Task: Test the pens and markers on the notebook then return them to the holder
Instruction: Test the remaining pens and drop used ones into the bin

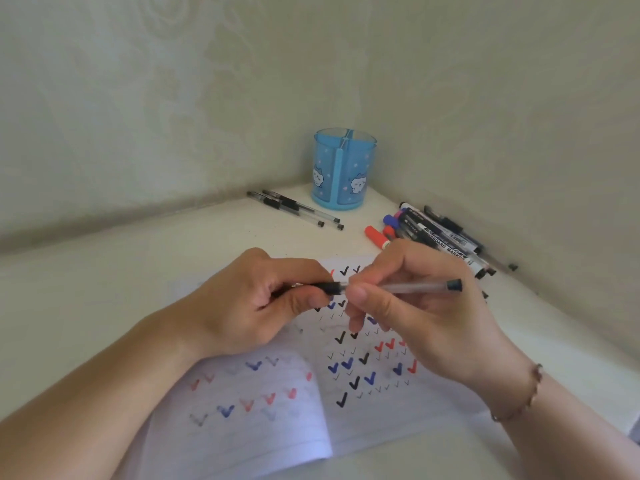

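An open lined notebook [263, 410] lies before me, covered with black, blue and red check marks. Above it both hands hold one clear gel pen [412, 288] level. My left hand [242, 306] grips the pen's black cap end. My right hand [408, 313] pinches the clear barrel, whose black end plug points right. The blue translucent holder [343, 168] with cat pictures stands in the far corner and looks empty. Three gel pens [294, 209] lie to its left. A pile of whiteboard markers and pens [436, 233] lies to its right.
The white desk [104, 289] fits into a corner between two pale patterned walls. A bracelet [526, 396] sits on my right wrist. The desk's right edge runs close past the marker pile.
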### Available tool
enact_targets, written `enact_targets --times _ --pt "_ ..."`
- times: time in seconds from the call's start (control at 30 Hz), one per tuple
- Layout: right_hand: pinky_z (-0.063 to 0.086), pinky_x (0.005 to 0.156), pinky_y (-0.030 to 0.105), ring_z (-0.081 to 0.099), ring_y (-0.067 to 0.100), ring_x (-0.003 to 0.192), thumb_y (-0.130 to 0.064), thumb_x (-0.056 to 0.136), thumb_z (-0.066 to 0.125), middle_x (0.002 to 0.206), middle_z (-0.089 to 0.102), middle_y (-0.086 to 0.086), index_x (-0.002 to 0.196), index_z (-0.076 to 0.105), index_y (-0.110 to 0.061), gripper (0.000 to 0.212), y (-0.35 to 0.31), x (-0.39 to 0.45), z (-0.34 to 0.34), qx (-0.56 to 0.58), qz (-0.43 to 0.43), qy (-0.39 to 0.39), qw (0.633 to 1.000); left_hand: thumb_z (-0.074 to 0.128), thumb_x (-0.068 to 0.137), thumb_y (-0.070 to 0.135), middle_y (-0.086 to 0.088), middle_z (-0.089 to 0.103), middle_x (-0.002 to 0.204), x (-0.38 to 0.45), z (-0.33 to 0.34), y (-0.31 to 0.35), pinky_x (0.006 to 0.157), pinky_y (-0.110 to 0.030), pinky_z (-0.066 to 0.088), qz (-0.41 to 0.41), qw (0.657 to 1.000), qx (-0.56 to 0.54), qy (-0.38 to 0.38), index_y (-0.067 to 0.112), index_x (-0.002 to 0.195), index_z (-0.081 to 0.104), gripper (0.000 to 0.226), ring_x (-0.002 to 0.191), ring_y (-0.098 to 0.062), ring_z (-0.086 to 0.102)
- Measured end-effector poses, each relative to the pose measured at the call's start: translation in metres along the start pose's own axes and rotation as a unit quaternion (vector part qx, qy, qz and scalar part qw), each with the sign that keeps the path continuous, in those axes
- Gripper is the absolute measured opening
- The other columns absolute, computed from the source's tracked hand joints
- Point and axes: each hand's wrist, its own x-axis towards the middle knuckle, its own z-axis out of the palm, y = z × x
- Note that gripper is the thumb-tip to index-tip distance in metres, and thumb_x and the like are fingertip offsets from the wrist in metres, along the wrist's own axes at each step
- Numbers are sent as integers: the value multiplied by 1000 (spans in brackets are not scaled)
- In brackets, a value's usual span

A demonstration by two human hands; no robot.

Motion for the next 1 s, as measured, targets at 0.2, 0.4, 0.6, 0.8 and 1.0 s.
enact_targets --times 0.2,0.4,0.6,0.8,1.0 --pt "49 53 33 67 30 66 -30 86 66 77 73 17 104 72 -16 24 0 -10 -15 35 31 26 999 40 96 57 8 34 48 -4 -3 -4 48 -17 24 -42 999 -32 -5 26 104 62 40 42 -9 29" --pt "42 42 21 54 20 42 -24 58 89 53 64 11 65 67 -13 26 -1 -42 -42 -29 178 47 983 35 94 25 -7 44 61 -4 -2 -7 59 -18 32 -96 994 -42 17 27 109 57 27 56 -16 36" --pt "27 43 27 36 16 35 1 76 74 38 46 10 47 47 -11 42 5 -56 -37 -93 188 134 969 59 92 27 12 60 82 -3 3 -13 71 -19 47 -106 994 1 29 31 115 56 24 77 -12 59" --pt "25 40 17 30 16 39 0 80 66 42 37 9 46 36 -13 47 9 -54 -41 -113 211 170 956 64 85 29 20 64 94 -3 3 -13 74 -5 43 -116 992 19 40 39 110 59 28 92 -1 66" --pt "25 41 19 27 16 40 -5 78 69 42 35 7 49 34 -11 46 12 -54 -41 -142 195 144 960 64 85 30 25 64 98 -3 3 -13 76 -5 45 -115 992 29 40 42 109 60 28 94 2 65"
